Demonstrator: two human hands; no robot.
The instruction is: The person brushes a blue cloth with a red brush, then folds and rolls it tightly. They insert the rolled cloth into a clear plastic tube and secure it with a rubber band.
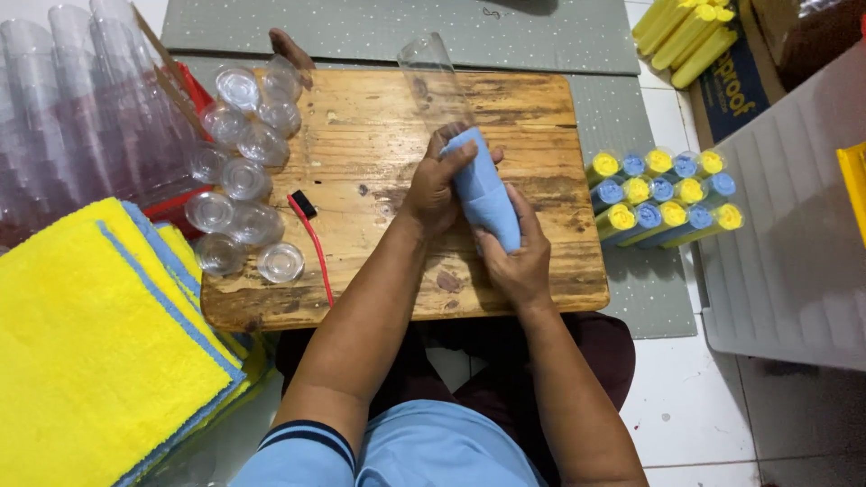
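Over a wooden board (532, 99), both my hands hold a rolled light-blue cloth (484, 194). My left hand (435, 185) wraps the roll's upper end. My right hand (519, 252) grips its lower end from the right. The roll's top enters the mouth of a clear plastic cup (437, 77) that lies tilted away from me, its base toward the far edge of the board. The cup is see-through and hard to outline.
Several clear cups (242, 171) lie in a row on the board's left side, beside a red-handled tool (311, 234). Tall cup stacks (81, 99) stand far left. Yellow and blue cloths (90, 352) are piled near left. Filled cups with yellow and blue rolls (663, 194) lie right.
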